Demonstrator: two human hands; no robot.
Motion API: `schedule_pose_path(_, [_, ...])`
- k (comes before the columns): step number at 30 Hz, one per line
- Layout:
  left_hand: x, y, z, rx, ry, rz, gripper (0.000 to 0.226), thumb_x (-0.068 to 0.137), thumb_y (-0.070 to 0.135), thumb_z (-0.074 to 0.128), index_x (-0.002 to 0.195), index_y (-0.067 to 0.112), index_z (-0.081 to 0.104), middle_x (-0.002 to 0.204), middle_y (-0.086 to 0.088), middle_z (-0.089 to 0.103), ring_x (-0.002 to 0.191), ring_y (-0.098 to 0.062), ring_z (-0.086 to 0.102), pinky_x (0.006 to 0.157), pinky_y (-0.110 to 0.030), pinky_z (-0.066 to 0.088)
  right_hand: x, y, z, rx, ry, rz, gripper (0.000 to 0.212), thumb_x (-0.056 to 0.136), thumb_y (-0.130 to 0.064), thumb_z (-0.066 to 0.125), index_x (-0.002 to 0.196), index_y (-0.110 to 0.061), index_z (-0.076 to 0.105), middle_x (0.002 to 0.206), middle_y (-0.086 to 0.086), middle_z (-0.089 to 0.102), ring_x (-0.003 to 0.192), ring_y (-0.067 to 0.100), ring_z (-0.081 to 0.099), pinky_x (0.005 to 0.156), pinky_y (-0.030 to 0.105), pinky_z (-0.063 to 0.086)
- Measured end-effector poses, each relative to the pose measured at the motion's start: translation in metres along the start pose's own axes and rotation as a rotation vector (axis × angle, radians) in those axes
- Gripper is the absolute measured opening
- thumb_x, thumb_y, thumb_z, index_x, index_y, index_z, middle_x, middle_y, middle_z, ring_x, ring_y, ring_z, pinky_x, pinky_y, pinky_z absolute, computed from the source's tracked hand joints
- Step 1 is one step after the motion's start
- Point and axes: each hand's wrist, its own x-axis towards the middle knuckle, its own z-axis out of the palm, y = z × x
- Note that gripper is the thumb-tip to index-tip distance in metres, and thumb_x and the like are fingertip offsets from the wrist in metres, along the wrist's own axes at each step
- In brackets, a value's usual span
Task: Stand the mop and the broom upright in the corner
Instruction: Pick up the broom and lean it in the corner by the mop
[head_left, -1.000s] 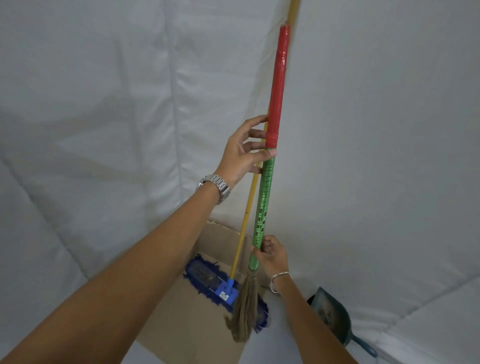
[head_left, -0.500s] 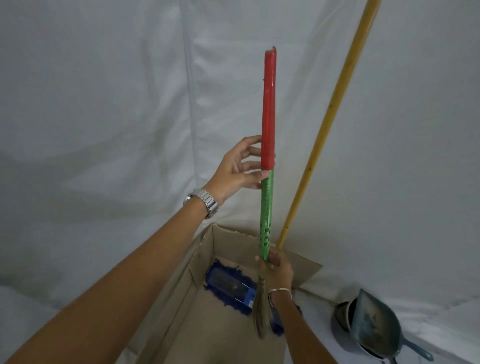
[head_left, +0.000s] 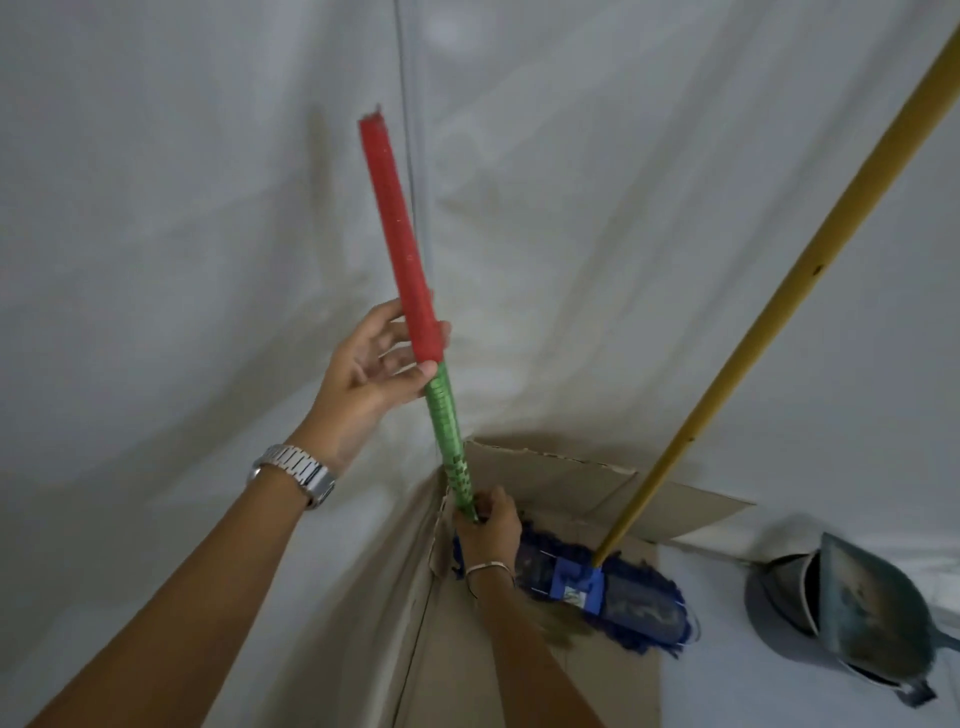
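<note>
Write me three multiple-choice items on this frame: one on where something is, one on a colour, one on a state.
1. Where does the mop head rest?
A. on the cardboard
B. in the dustpan
C. on a shelf

2. What colour is the upper part of the broom handle?
A. blue
B. red
C. black

3. How is the broom held?
A. by both hands
B. by one hand
C. by neither hand

Answers:
1 A: the blue mop head lies on the cardboard, apart from the dustpan.
2 B: the broom is red above and green below.
3 A: the left hand holds it at mid handle and the right hand grips its lower end.
</note>
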Motion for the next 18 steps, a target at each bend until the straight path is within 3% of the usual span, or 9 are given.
schedule_pose_path(4, [0.005,-0.02,-0.018,0.107,0.263,0.115,0.05,0.073,0.009,0.067,0.117,0.03,0.055,0.108,0.004,0.065,0.101,-0.014,0.062,0.088,-0.041,0.053,0.011,-0.001,0.039,0.035,-0.013,-0.005,0.018,0.074,-0.008,0.069,0.086,-0.005,0.056,0.091,0.007,0.052,0.078,0.023,0.05,0.078,0.041,0.048])
schedule_pose_path(6, [0.009,-0.029,-0.023,0.137,0.367,0.136,0.053,0.076,-0.001,0.067,0.124,0.016,0.053,0.109,-0.001,0.065,0.098,-0.011,0.061,0.093,-0.042,0.05,0.012,-0.004,0.052,0.073,-0.044,-0.004,0.023,0.075,-0.008,0.07,0.094,-0.003,0.057,0.095,0.005,0.052,0.083,0.021,0.052,0.082,0.039,0.049])
schedule_pose_path(8, [0.011,-0.036,-0.027,0.183,0.48,0.169,0.059,0.075,-0.008,0.066,0.129,0.008,0.048,0.115,-0.012,0.062,0.096,-0.005,0.06,0.093,-0.028,0.05,0.014,-0.007,0.06,0.097,-0.08,-0.002,0.028,0.075,-0.007,0.07,0.1,-0.005,0.058,0.102,0.009,0.054,0.088,0.022,0.054,0.086,0.037,0.049])
schedule_pose_path(11, [0.009,-0.04,-0.025,0.288,0.621,0.291,0.065,0.071,-0.007,0.07,0.129,0.011,0.046,0.119,-0.014,0.058,0.1,-0.008,0.059,0.081,-0.011,0.048,0.015,-0.007,0.064,0.087,-0.111,0.009,0.029,0.077,-0.006,0.067,0.105,-0.007,0.058,0.109,0.013,0.057,0.095,0.026,0.057,0.089,0.036,0.049])
schedule_pose_path(13, [0.006,-0.039,-0.019,0.29,0.668,0.328,0.064,0.071,-0.005,0.071,0.125,0.02,0.046,0.121,-0.014,0.055,0.104,-0.013,0.058,0.073,-0.012,0.051,0.016,-0.007,0.061,0.077,-0.128,0.018,0.029,0.078,-0.005,0.065,0.106,-0.008,0.059,0.111,0.013,0.058,0.096,0.026,0.057,0.086,0.032,0.048])
schedule_pose_path(15, [0.005,-0.037,-0.014,0.296,0.71,0.344,0.066,0.071,-0.006,0.071,0.12,0.029,0.046,0.12,-0.011,0.053,0.104,-0.006,0.056,0.071,-0.016,0.054,0.017,-0.007,0.059,0.077,-0.146,0.02,0.029,0.078,-0.002,0.063,0.106,-0.008,0.059,0.112,0.014,0.059,0.097,0.025,0.057,0.087,0.031,0.048])
schedule_pose_path(18, [0.004,-0.034,-0.011,0.355,0.747,0.382,0.064,0.07,-0.009,0.07,0.119,0.026,0.046,0.117,-0.004,0.047,0.104,-0.001,0.055,0.071,-0.019,0.056,0.019,-0.001,0.06,0.042,-0.186,0.031,0.034,0.078,0.007,0.055,0.107,-0.01,0.059,0.114,0.016,0.059,0.104,0.029,0.057,0.097,0.043,0.048])
